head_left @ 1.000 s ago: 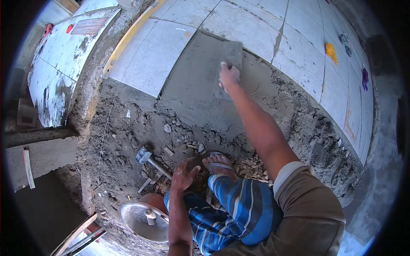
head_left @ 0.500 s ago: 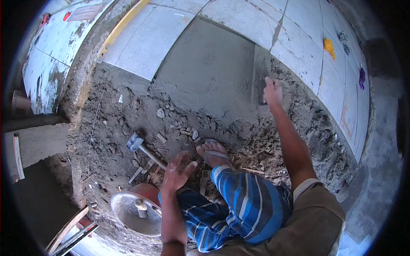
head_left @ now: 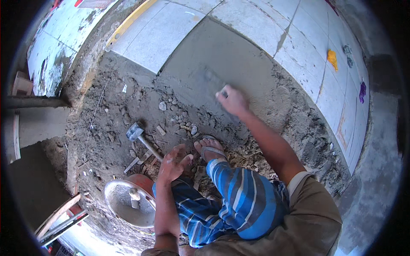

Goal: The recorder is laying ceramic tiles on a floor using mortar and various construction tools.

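Observation:
My right hand [head_left: 232, 100] grips the handle of a flat steel trowel [head_left: 212, 79], blurred by motion, on a smooth bed of wet grey mortar [head_left: 192, 49] beside the pale floor tiles [head_left: 145, 36]. My left hand [head_left: 172, 165] hangs at my knee, fingers apart and loosely bent, holding nothing. Just left of it lies a mallet [head_left: 135, 132] with a grey head and pale handle. Below that sits a red bucket [head_left: 150, 182] with a pale rim and a tool standing inside. My sandalled foot [head_left: 210, 148] rests on rubble right of my left hand.
A yellow level [head_left: 128, 23] lies along the tiles' left edge. A string [head_left: 92, 126] crosses the rough dirt on the left, near a dark drop [head_left: 34, 187] and wooden strips [head_left: 57, 215]. Yellow [head_left: 332, 59] and purple [head_left: 362, 91] scraps lie on the right-hand tiles.
My right hand and trowel went right across the mortar, then swept back left and down. My left hand stays at my knee. The view has shifted slightly.

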`<state>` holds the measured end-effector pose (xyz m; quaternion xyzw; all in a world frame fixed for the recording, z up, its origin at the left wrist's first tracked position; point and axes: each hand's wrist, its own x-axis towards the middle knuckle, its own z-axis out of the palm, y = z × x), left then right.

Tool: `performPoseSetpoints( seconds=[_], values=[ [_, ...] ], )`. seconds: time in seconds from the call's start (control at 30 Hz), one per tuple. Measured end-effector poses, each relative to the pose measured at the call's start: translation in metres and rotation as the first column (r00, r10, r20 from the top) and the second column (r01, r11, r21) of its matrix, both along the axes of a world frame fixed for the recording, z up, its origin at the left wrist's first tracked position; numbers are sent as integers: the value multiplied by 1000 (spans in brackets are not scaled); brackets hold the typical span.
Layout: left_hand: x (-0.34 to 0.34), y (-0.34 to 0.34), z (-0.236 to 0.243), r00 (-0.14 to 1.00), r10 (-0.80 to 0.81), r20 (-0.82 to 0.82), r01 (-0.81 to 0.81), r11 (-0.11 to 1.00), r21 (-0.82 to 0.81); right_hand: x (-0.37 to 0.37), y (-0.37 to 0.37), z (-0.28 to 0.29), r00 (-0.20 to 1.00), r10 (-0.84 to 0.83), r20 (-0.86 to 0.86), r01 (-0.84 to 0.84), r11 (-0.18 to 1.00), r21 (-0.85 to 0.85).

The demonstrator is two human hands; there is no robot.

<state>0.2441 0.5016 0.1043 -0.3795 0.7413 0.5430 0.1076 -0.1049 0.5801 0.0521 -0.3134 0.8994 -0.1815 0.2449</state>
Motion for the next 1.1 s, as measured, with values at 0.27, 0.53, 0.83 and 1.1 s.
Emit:
performPoseSetpoints(
  seconds=[0.27,0.53,0.83,1.1],
  values=[
    [-9,3,6,994,16,-111,-20,999,-35,-22,161,14,964,-226,-138,246,957,156],
    [-4,6,18,995,-6,-100,3,999,-33,26,202,28,999,34,-36,-34,999,8],
    [-2,6,17,998,35,-50,-35,999,2,-24,134,-7,827,400,-395,-343,916,209],
    [-16,7,20,997,-9,-80,14,999,50,-104,12,9,955,129,-266,-66,970,233]
  ],
)
